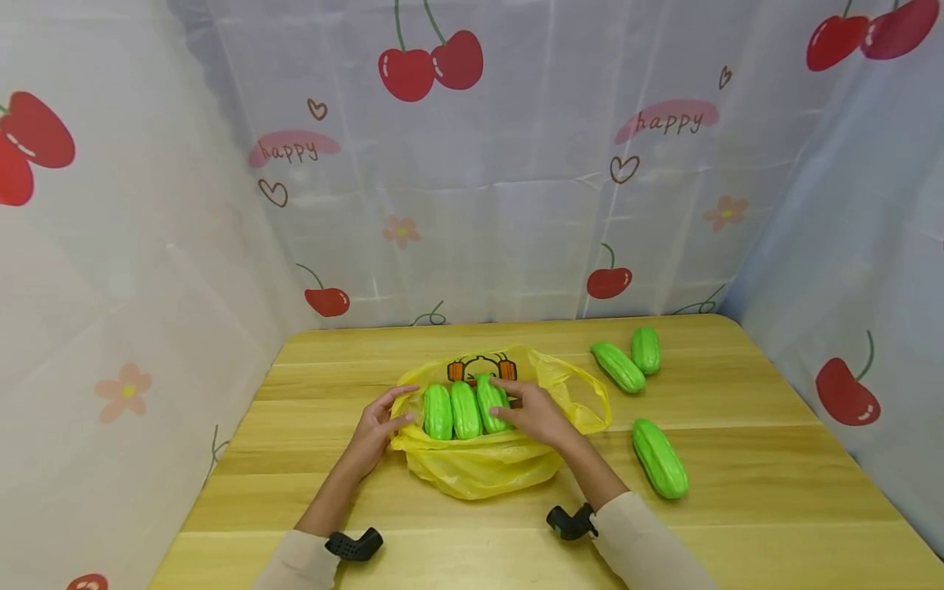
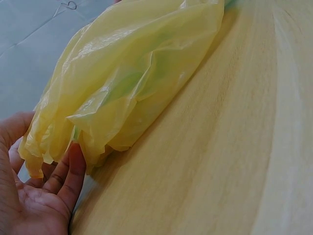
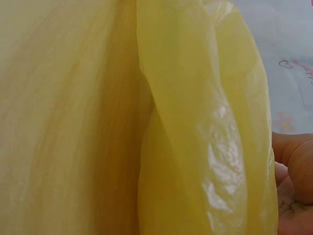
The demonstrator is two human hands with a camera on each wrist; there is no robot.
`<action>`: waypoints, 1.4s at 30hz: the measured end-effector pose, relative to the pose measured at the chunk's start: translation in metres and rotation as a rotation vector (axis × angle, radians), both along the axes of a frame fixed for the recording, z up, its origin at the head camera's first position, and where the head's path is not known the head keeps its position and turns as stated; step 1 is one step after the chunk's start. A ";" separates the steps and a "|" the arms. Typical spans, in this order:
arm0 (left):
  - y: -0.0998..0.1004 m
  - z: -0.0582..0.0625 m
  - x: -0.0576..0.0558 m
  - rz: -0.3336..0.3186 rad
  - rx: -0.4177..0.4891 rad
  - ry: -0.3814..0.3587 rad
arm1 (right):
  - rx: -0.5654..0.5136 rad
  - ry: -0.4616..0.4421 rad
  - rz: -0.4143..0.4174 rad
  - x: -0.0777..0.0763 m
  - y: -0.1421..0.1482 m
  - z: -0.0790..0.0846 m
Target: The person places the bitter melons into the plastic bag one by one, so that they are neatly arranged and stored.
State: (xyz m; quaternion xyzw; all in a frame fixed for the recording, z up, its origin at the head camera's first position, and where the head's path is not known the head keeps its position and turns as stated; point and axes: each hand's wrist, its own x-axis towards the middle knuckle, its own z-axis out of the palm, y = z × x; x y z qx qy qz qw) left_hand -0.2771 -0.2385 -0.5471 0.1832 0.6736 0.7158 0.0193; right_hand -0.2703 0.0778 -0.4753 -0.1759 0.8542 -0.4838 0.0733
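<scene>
A yellow plastic bag point(image 1: 483, 477) lies with its mouth spread toward me. Inside it, three bright green ridged toy cucumbers sit side by side: a left one point(image 1: 437, 412), a middle one point(image 1: 466, 410) and a right one point(image 1: 490, 402). My left hand point(image 1: 371, 430) holds the bag's left rim between thumb and fingers; in the left wrist view its fingertips point(image 2: 76, 155) press against the crumpled film. My right hand point(image 1: 536, 414) reaches over the bag's right side and grips the right cucumber, thumb at its near side, fingers at its upper end. In the right wrist view the film hides most of this hand.
To the right on the wooden table point(image 1: 516, 541) lie three more green cucumbers: one at the back point(image 1: 646, 351), one slanted beside it point(image 1: 618, 367) and one nearer point(image 1: 660, 459). A cherry-printed curtain point(image 1: 509, 221) hangs behind and along both sides.
</scene>
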 end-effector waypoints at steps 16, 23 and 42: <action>0.002 0.000 0.000 -0.019 0.015 0.018 | 0.022 0.045 0.060 -0.002 0.004 -0.004; 0.002 0.001 -0.001 -0.024 0.011 0.016 | 0.014 0.039 0.072 -0.003 0.005 -0.005; 0.001 0.004 0.002 -0.007 0.029 0.005 | 0.031 0.032 0.072 -0.002 0.002 -0.008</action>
